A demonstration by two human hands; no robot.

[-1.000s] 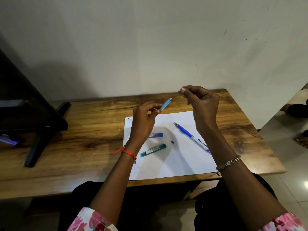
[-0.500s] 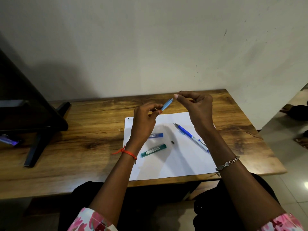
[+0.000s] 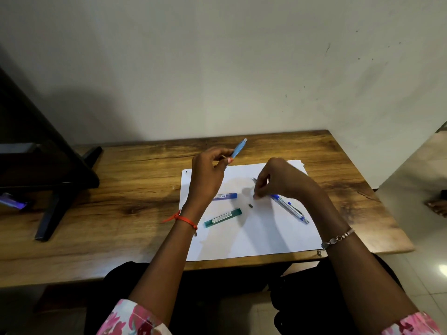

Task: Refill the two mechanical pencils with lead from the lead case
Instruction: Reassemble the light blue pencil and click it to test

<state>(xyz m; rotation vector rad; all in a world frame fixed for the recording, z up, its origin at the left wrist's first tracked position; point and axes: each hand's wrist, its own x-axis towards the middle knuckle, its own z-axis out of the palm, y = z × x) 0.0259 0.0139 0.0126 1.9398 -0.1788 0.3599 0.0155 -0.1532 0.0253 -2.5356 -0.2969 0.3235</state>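
No text can be read. The pale labels on the green lead case [image 3: 222, 218] and the blue lead case [image 3: 226, 196], at frame centre, are too blurred to make out.

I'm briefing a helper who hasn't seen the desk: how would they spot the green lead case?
On the brown wooden table lies a white sheet of paper. On its left half lies the slim green plastic lead case with a pale label. Its neighbour, the blue plastic case, lies farther from the person; this one is nearer.
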